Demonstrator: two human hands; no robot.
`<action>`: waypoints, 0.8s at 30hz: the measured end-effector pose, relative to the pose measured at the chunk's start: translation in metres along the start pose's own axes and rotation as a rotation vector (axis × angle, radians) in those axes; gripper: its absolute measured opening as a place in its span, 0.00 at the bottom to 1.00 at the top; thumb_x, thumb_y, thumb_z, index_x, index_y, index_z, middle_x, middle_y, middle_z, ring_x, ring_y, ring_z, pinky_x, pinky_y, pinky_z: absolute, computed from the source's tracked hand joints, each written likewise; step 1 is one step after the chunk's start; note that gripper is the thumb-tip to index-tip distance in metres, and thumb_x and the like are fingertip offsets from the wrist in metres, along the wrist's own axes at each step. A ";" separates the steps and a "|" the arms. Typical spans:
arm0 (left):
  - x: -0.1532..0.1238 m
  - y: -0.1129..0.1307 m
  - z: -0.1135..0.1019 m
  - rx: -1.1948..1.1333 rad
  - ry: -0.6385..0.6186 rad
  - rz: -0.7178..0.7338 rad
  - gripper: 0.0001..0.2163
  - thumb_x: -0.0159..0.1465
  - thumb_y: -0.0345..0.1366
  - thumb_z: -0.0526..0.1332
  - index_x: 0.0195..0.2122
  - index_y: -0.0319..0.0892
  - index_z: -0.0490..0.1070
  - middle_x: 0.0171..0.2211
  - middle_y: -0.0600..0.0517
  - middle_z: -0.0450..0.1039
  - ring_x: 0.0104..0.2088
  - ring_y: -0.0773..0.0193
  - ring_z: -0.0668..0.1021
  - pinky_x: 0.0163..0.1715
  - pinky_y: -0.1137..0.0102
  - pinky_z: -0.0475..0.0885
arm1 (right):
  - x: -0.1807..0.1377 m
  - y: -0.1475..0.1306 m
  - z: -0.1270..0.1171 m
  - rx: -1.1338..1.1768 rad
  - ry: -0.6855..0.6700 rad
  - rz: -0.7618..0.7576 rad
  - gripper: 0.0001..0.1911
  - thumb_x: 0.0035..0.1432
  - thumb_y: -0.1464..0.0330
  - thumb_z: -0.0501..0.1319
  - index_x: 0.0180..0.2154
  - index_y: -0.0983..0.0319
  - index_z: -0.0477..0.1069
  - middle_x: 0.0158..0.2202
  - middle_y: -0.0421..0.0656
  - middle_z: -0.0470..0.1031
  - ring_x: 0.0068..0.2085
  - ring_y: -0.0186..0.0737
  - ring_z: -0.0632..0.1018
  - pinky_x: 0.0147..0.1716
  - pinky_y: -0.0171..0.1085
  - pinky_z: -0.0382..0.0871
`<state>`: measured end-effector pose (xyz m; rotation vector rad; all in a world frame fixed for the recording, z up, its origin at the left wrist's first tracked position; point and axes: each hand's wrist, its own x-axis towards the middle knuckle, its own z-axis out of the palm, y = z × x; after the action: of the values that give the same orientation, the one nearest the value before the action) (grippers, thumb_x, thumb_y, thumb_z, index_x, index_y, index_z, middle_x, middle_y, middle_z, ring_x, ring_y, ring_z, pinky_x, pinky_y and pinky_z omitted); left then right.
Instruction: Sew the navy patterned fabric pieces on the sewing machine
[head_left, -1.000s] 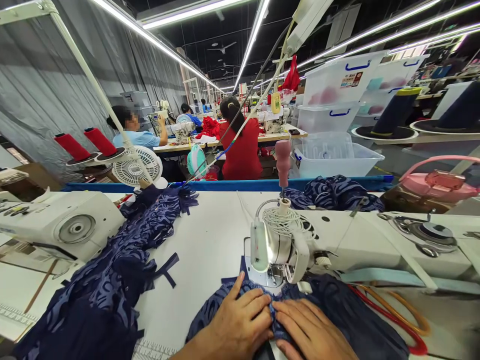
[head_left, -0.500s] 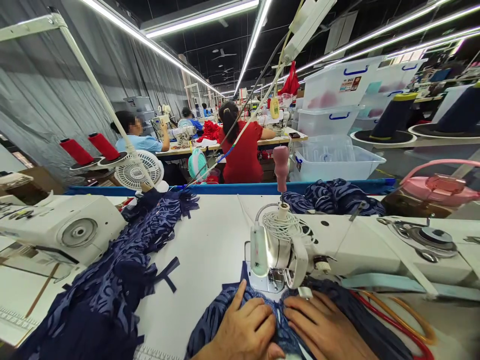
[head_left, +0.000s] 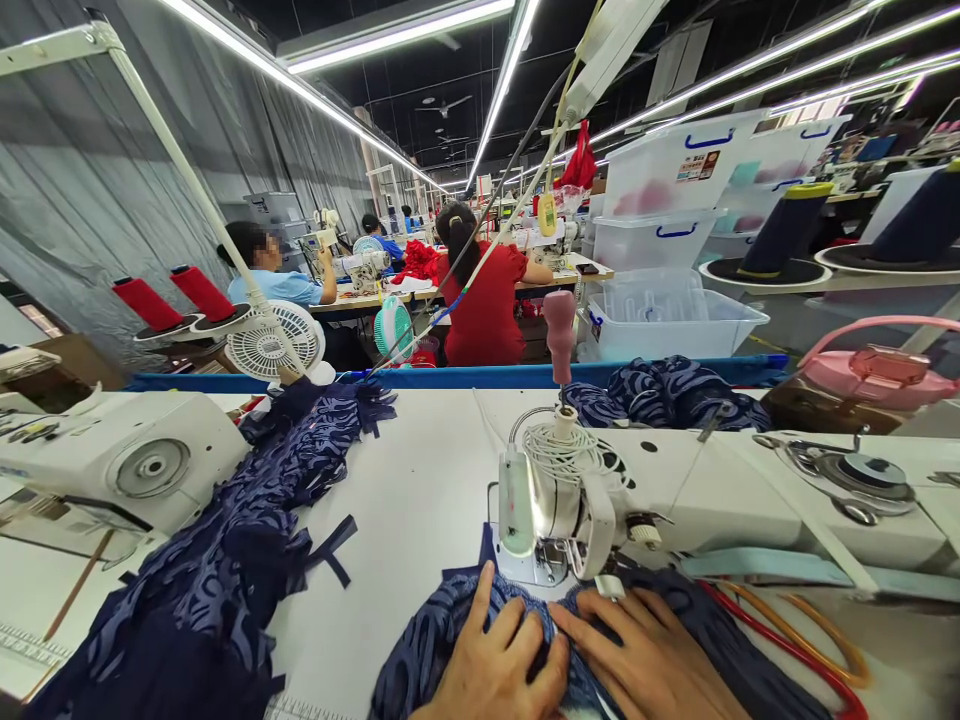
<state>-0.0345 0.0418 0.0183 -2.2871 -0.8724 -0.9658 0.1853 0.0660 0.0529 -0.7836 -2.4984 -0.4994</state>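
Navy patterned fabric (head_left: 427, 635) lies gathered under and in front of the sewing machine head (head_left: 559, 490), its edge near the metal needle plate (head_left: 534, 568). On its left part rests my left hand (head_left: 499, 655), index finger stretched toward the plate and the other fingers bent onto the cloth. My right hand (head_left: 645, 650) grips the same fabric at the right, fingertips just below the presser foot area and close to my left fingers. Both thumbs are partly hidden, and cloth bunches between the hands.
A long pile of navy ruffled pieces (head_left: 225, 560) runs along the left, beside another sewing machine (head_left: 135, 460). More patterned cloth (head_left: 667, 390) lies behind the machine. Orange and red hoops (head_left: 817, 630) are at right. Co-workers (head_left: 484, 300) sit ahead, near stacked clear bins (head_left: 667, 240).
My right index finger has moved left across the cloth, toward my left hand. My left thumb and bent fingers have shifted slightly right. The fabric stays nearly in place.
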 end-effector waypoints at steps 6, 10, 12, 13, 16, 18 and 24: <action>-0.006 0.009 -0.002 0.053 0.070 -0.080 0.07 0.69 0.37 0.56 0.44 0.46 0.72 0.36 0.50 0.77 0.40 0.56 0.78 0.64 0.41 0.49 | -0.004 -0.005 0.007 -0.060 -0.012 -0.005 0.26 0.58 0.77 0.49 0.54 0.55 0.70 0.43 0.42 0.76 0.41 0.43 0.75 0.43 0.42 0.61; -0.011 0.009 -0.003 0.058 0.018 -0.079 0.10 0.70 0.43 0.54 0.46 0.48 0.72 0.38 0.49 0.77 0.42 0.55 0.78 0.64 0.39 0.44 | -0.004 -0.004 0.004 -0.056 -0.030 -0.012 0.25 0.59 0.74 0.52 0.56 0.55 0.69 0.44 0.43 0.75 0.41 0.43 0.75 0.42 0.41 0.63; -0.010 0.008 -0.006 0.031 0.008 -0.080 0.14 0.72 0.44 0.50 0.46 0.48 0.73 0.39 0.49 0.76 0.42 0.56 0.77 0.65 0.40 0.42 | -0.001 0.000 0.002 -0.058 -0.014 0.032 0.24 0.60 0.73 0.52 0.56 0.54 0.70 0.44 0.44 0.74 0.42 0.43 0.74 0.43 0.41 0.63; -0.008 0.007 -0.008 0.010 0.020 -0.081 0.16 0.73 0.46 0.47 0.46 0.48 0.73 0.38 0.49 0.76 0.42 0.56 0.77 0.65 0.41 0.41 | 0.000 0.003 0.001 -0.063 0.003 0.067 0.23 0.60 0.74 0.52 0.55 0.54 0.70 0.44 0.44 0.74 0.43 0.43 0.74 0.44 0.41 0.63; 0.002 0.001 -0.016 -0.103 0.019 -0.130 0.23 0.73 0.52 0.41 0.44 0.47 0.73 0.36 0.51 0.74 0.40 0.59 0.76 0.66 0.48 0.43 | 0.005 0.011 0.005 -0.060 0.033 0.154 0.17 0.59 0.77 0.51 0.43 0.58 0.74 0.42 0.46 0.74 0.44 0.45 0.73 0.49 0.45 0.62; 0.010 -0.006 -0.021 -0.202 -0.092 -0.241 0.20 0.73 0.51 0.46 0.47 0.46 0.72 0.38 0.50 0.73 0.41 0.59 0.76 0.65 0.51 0.50 | 0.007 0.014 0.009 -0.019 0.021 0.176 0.11 0.58 0.77 0.53 0.33 0.59 0.72 0.39 0.45 0.74 0.42 0.45 0.73 0.51 0.48 0.61; 0.023 -0.024 -0.018 -0.326 -0.413 -0.417 0.18 0.58 0.43 0.70 0.46 0.44 0.69 0.37 0.51 0.74 0.37 0.56 0.75 0.38 0.64 0.71 | 0.018 0.003 -0.002 0.033 0.130 0.234 0.14 0.53 0.81 0.50 0.30 0.59 0.69 0.34 0.44 0.73 0.42 0.45 0.73 0.54 0.47 0.61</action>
<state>-0.0474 0.0541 0.0513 -2.7003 -1.5071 -0.8601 0.1747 0.0749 0.0647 -0.9830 -2.2536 -0.4114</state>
